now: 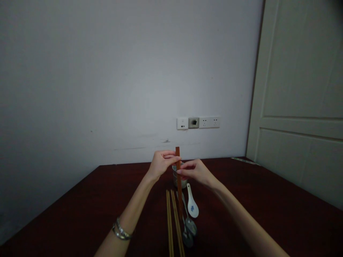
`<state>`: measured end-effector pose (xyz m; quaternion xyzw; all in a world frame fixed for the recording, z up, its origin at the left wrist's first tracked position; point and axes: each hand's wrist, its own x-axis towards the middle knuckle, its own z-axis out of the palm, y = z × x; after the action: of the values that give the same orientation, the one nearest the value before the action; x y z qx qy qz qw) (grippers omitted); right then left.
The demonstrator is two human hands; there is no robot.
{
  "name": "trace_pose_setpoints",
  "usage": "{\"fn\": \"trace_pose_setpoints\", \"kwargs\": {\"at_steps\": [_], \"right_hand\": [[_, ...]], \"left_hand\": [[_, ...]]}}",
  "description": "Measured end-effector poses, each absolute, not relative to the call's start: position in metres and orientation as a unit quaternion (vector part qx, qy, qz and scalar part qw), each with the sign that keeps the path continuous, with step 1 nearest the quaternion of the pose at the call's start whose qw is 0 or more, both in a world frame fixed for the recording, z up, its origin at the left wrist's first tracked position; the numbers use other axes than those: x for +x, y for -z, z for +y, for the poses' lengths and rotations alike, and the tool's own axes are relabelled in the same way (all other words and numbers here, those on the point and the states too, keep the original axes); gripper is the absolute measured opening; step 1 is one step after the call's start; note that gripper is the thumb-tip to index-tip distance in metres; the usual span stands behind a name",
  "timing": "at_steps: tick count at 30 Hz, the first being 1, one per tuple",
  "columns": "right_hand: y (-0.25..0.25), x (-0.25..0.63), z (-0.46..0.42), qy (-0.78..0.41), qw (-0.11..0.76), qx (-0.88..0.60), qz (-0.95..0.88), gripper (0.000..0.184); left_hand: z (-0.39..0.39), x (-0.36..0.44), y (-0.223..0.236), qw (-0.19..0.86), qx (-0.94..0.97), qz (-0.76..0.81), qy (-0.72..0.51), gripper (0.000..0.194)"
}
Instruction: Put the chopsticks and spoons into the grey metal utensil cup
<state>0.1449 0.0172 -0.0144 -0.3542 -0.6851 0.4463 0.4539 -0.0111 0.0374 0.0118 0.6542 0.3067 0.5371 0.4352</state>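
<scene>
Both hands pinch a pair of reddish-brown chopsticks, held upright and side by side over the table. My left hand grips them close to the top end. Slightly lower, from the other side, my right hand closes its fingertips on the same chopsticks. Behind them stands a pale cup or bowl, partly hidden by the hands. Light wooden chopsticks lie on the table below, next to metal spoons. A white soup spoon with a blue mark rests to their right.
The dark red table reaches back to a pale wall. Sockets and switch plates are mounted low on that wall. On the right side stands a panelled white door.
</scene>
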Motion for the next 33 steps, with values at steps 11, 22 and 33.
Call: {"fn": "trace_pose_setpoints", "kwargs": {"at_steps": [11, 22, 33], "right_hand": [[0.018, 0.147, 0.023, -0.41, 0.45, -0.36, -0.707, 0.03], [0.023, 0.145, 0.024, -0.44, 0.445, -0.363, -0.69, 0.029], [0.023, 0.141, 0.021, -0.42, 0.45, -0.368, -0.697, 0.025]], "left_hand": [[0.038, -0.009, -0.011, 0.433, 0.663, 0.306, -0.528, 0.029], [0.042, -0.015, -0.01, 0.494, 0.646, 0.321, -0.485, 0.034], [0.054, -0.034, -0.011, 0.563, 0.676, 0.238, -0.412, 0.039]]}}
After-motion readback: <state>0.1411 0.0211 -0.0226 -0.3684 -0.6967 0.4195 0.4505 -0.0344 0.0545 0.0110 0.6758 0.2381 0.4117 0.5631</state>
